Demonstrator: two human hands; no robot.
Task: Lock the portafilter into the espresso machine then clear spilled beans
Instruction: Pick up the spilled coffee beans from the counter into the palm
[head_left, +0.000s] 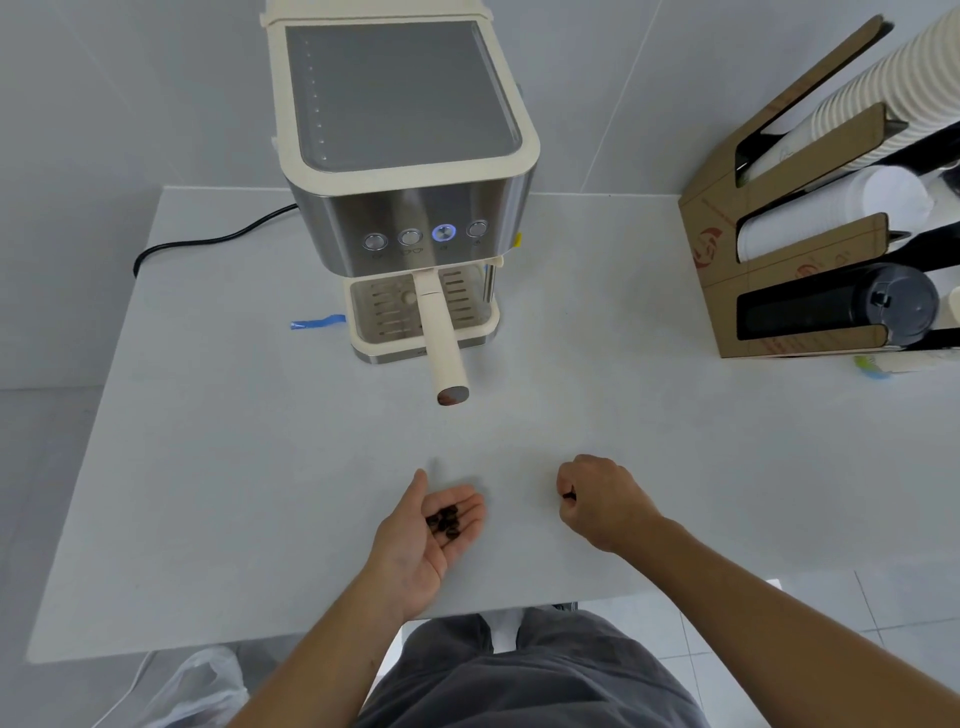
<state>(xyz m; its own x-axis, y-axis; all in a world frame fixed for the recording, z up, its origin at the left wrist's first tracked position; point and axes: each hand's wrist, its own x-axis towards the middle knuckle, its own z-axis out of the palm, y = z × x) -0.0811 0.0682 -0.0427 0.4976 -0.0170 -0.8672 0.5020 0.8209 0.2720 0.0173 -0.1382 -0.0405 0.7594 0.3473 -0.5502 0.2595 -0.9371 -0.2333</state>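
Note:
The cream and steel espresso machine (410, 171) stands at the back of the white table (208, 467). The portafilter (441, 338) sits in the machine's group head, its cream handle pointing toward me over the drip tray. My left hand (426, 525) lies palm up near the table's front, cupping several dark coffee beans (445, 521). My right hand (597, 501) is beside it to the right, fingers curled, pinching a dark bean (569, 496) at its fingertips.
A cardboard cup and lid holder (810, 223) stands at the back right. A black power cord (208, 241) runs left from the machine. A strip of blue tape (317, 322) lies left of the drip tray. A clear plastic bag (192, 686) is on the floor below left.

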